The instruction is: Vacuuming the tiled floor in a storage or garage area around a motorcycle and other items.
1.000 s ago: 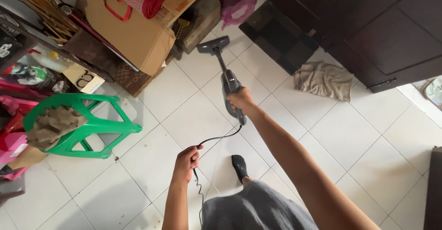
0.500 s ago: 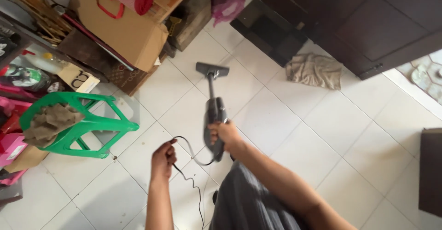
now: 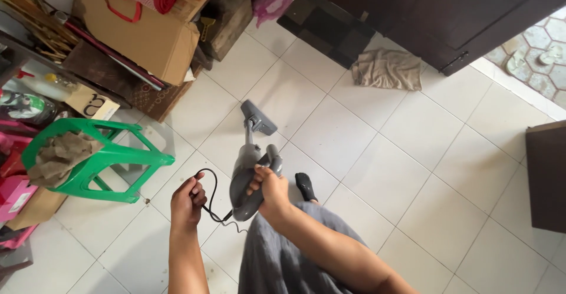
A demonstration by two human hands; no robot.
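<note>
brown cardboard box (image 3: 141, 29) | top left | cream label card (image 3: 91, 102) below

Just the one camera here, strapped to the person's head and looking almost straight down at the white tiled floor (image 3: 413, 170). Both forearms come in from the bottom edge, pretty close up, with the cardboard box (image 3: 141, 35) and dark door (image 3: 471, 11) farther off along the top.

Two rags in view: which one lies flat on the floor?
The beige rag by the dark cabinet door lies on the tiles; the brown rag is draped over the green stool.
</note>
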